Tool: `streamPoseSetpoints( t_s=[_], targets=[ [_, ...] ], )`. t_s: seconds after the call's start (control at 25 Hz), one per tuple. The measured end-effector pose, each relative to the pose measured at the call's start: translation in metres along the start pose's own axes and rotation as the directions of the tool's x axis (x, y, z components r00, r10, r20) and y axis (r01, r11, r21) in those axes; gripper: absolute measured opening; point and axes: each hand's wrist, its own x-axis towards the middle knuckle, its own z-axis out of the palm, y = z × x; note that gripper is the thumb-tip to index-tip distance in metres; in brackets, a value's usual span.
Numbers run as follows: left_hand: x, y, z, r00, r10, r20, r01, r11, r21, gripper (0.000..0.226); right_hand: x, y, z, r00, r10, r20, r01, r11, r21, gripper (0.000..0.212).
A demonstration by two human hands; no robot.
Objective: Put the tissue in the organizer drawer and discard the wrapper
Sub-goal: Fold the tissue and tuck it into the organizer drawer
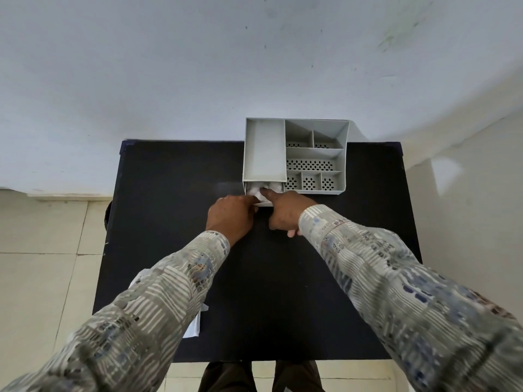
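A grey organizer (294, 154) stands at the far edge of the black table (175, 222). Its small drawer (261, 204) is pulled out toward me at the front left corner, and crumpled white tissue (253, 190) fills it. My left hand (230, 216) is closed at the drawer's front left corner, fingertips touching the front panel. My right hand (283, 213) has its index finger stretched into the drawer, pressing on the tissue; its other fingers are curled. A white wrapper (195, 325) lies at the table's near left, mostly hidden under my left sleeve.
The organizer's long left tray and its perforated right compartments hold nothing visible. A pale wall rises behind the table, tiled floor lies to the left, and a dark round object (107, 216) sits beside the table's left edge. My legs (260, 377) stand at the near edge.
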Motion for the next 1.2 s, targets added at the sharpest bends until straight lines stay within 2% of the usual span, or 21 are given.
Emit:
streamPoseSetpoints(
  t_s=[0.12, 0.28, 0.36, 0.48, 0.56, 0.76, 0.92, 1.0, 1.08, 1.2],
  targets=[
    [-0.005, 0.000, 0.002, 1.000, 0.004, 0.003, -0.004, 1.000, 0.011, 0.032, 0.000, -0.011, -0.003, 1.000, 0.023, 0.011, -0.021, 0.980, -0.200, 0.106],
    [-0.004, -0.002, 0.002, 1.000, 0.011, 0.007, -0.011, 1.000, 0.027, 0.031, -0.001, -0.021, -0.003, 1.000, -0.011, -0.017, 0.005, 0.947, -0.321, 0.108],
    [-0.006, -0.003, 0.004, 1.000, 0.024, 0.002, -0.024, 0.999, 0.039, 0.029, 0.001, -0.025, -0.004, 0.999, -0.021, -0.036, 0.006, 0.919, -0.394, 0.101],
    [-0.016, -0.002, 0.009, 0.999, 0.041, -0.007, -0.041, 0.998, 0.044, 0.029, 0.005, -0.026, -0.008, 0.996, -0.032, -0.080, -0.010, 0.879, -0.476, 0.079],
    [-0.021, -0.003, 0.013, 0.998, 0.056, -0.028, -0.055, 0.997, 0.046, 0.028, 0.004, -0.024, -0.014, 0.995, -0.049, -0.087, 0.000, 0.871, -0.490, 0.075],
    [-0.024, -0.005, 0.019, 0.997, 0.063, -0.042, -0.061, 0.997, 0.040, 0.028, -0.010, -0.004, -0.012, 0.995, -0.072, -0.074, 0.034, 0.902, -0.430, 0.091],
    [-0.023, -0.005, 0.017, 0.998, 0.056, -0.033, -0.054, 0.996, 0.069, 0.028, -0.016, 0.008, 0.001, 0.993, -0.031, -0.115, -0.022, 0.900, -0.435, 0.079],
    [-0.023, -0.004, 0.017, 0.998, 0.051, -0.025, -0.049, 0.996, 0.079, 0.029, -0.015, 0.010, 0.003, 0.992, 0.005, -0.126, -0.056, 0.912, -0.407, 0.082],
    [-0.023, -0.004, 0.015, 0.999, 0.039, -0.018, -0.038, 0.996, 0.079, 0.030, -0.014, 0.010, 0.003, 0.989, -0.033, -0.147, -0.028, 0.918, -0.395, 0.085],
    [-0.025, -0.005, 0.015, 0.999, 0.052, -0.010, -0.051, 0.996, 0.079, 0.031, -0.013, 0.002, 0.010, 0.986, -0.093, -0.140, 0.018, 0.884, -0.466, 0.085]
  ],
)
